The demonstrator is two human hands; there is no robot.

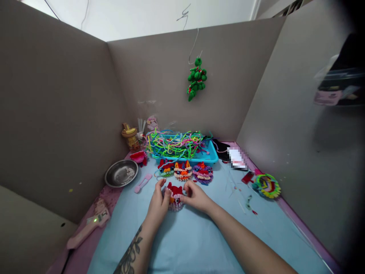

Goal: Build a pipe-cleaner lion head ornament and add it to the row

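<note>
Near the middle of the blue table cover I hold a small red fuzzy lion head (176, 206), with a pale pink trim along its lower edge and a round eye facing up. My left hand (160, 198) is closed on its left side, thumb at its front. Against its right side, my right hand (197, 195) pinches it with thumb and bent fingers. Just behind stand three similar heads: a dark red and blue one (166, 168), an orange and cream one (183, 171) and a purple one (202, 172).
A blue tray (212, 155) heaped with coloured pipe cleaners (176, 144) stands at the back. To the left are a metal bowl (116, 174), a pink clip-like tool (143, 183) and a pink glue gun (89, 230). A coiled bundle (267, 186) lies right. Grey partitions enclose the table.
</note>
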